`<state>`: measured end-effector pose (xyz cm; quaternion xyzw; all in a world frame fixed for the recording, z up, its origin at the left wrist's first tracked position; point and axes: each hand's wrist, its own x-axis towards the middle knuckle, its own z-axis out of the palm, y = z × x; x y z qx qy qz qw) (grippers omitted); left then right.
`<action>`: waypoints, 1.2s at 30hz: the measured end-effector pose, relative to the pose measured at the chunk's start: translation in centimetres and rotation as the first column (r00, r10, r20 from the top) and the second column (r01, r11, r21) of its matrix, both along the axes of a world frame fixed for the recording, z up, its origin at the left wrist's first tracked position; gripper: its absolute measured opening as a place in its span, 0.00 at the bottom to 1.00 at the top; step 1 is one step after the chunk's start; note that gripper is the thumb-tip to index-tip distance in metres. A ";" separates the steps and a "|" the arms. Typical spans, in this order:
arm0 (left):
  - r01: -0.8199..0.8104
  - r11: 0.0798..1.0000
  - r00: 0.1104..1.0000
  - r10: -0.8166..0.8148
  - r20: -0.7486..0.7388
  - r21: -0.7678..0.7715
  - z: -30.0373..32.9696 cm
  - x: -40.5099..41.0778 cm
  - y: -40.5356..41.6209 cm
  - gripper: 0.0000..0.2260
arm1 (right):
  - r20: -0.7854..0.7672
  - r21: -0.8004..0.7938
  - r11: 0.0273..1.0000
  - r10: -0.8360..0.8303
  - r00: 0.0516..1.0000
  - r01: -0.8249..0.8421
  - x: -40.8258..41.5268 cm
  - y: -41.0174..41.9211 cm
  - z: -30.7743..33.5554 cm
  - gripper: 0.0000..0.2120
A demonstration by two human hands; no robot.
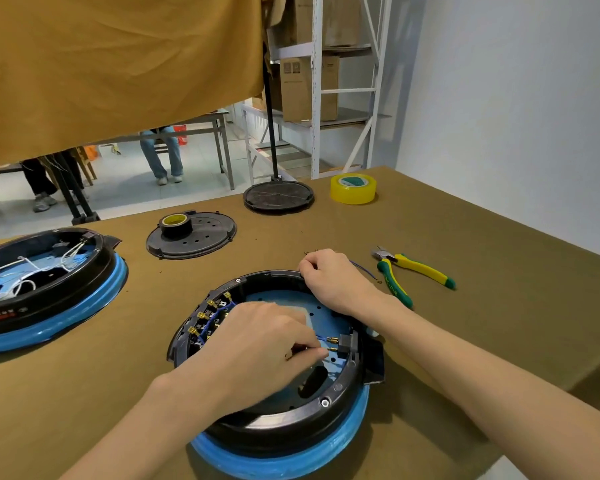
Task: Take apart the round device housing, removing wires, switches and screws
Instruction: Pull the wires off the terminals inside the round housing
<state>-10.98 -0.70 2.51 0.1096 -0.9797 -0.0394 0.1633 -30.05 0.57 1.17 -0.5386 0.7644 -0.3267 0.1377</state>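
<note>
The round housing (291,424), black with a blue rim, lies open side up in front of me on the brown table. Inside it, blue wires (219,311) run from a row of brass terminals on the left wall. A black switch (346,341) sits at the right wall with two brass connectors. My left hand (260,344) reaches into the housing, its fingertips pinched on the lower connector (331,349) at that switch. My right hand (333,282) grips the housing's far rim, fingers curled over it. A loose blue wire (362,268) lies just beyond that hand.
A second open housing (45,289) with white wires lies at the left. A black cover plate (201,237) bearing a tape roll (175,225), a black stand base (278,195) and a yellow tape roll (353,188) sit farther back. Green-yellow pliers (409,271) lie at the right.
</note>
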 end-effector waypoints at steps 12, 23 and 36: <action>-0.006 0.994 0.997 -0.002 0.077 0.110 0.1 0.3 0.2 0.18 | -0.004 -0.001 1.000 0.014 1.000 -0.014 -0.1 0.0 -0.1 0.20; 0.029 0.984 0.997 -0.041 0.065 0.173 -0.1 0.3 -0.2 0.19 | -0.012 -0.010 1.000 0.009 1.000 -0.009 -0.1 0.1 -0.2 0.21; 0.027 0.971 0.999 -0.015 -0.051 0.237 0.3 1.0 -0.4 0.14 | -0.009 -0.013 1.000 -0.005 1.000 0.005 0.1 0.4 -0.2 0.19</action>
